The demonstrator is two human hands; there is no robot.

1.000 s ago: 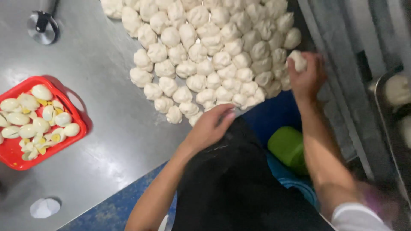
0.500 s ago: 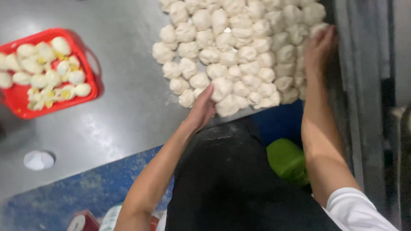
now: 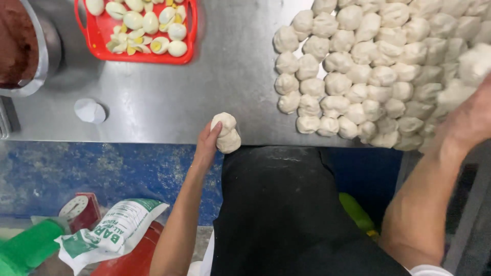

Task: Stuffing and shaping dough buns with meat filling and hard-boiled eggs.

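Pale dough everywhere across a steel desk (image 3: 169, 102), seen from above. Left hand (image 3: 207, 145) at the near desk edge, fingers curled against a double lump of dough (image 3: 226, 133), thumb side pressed to it; lump resting on the steel just in front of a black apron (image 3: 276, 204). Right hand (image 3: 473, 120) over the right end of a large heap of dough balls (image 3: 368, 66), fingers lost among the balls and at the picture's edge, so cannot tell whether closed or apart. Heap well apart from the single lump, filling the upper right. Red basket (image 3: 135, 53) of halved boiled eggs (image 3: 148, 23) at the top, left of the heap. Metal bowl (image 3: 43, 51) of reddish-brown filling at far left. Small white paper disc (image 3: 89, 110) near it on the steel. Below the desk, blue floor (image 3: 92, 168), a green-and-white bag (image 3: 110, 232) and a small red dial scale (image 3: 79, 209).
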